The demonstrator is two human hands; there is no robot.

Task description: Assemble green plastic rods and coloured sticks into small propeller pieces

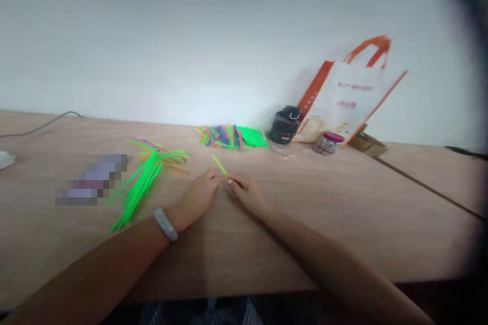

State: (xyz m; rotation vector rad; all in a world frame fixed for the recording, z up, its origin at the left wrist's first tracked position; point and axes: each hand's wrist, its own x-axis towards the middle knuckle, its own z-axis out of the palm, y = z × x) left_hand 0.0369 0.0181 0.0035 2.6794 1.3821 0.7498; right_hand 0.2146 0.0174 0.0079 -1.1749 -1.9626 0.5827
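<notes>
Item: thin yellow-green plastic stick (220, 166), held just above the pale wooden table (343, 213), as far as the view showed.
Long axis: ran from its near end at the fingertips forward and to the left.
Nearer hand: right hand (248, 194), its fingertips at the stick's near end.
Right grip: thumb and forefinger pressed together, apparently pinching that end; the contact was small in view.
Left hand (197, 199): lay just left of the stick's near end, fingers together and angled toward the right hand. Its grip and any contact could not be told.
Arm pose: both forearms reached forward and inward, wrists low; a pale bangle (165, 224) circled the left wrist.
Left of stick: fanned bundle of bright green plastic sticks (139, 189).
Ahead of stick: heap of multicoloured flat sticks (231, 138).
Right of stick, farther off: black cylindrical container (285, 125), magenta-lidded jar (328, 143), white-and-orange paper bag (345, 96).
</notes>
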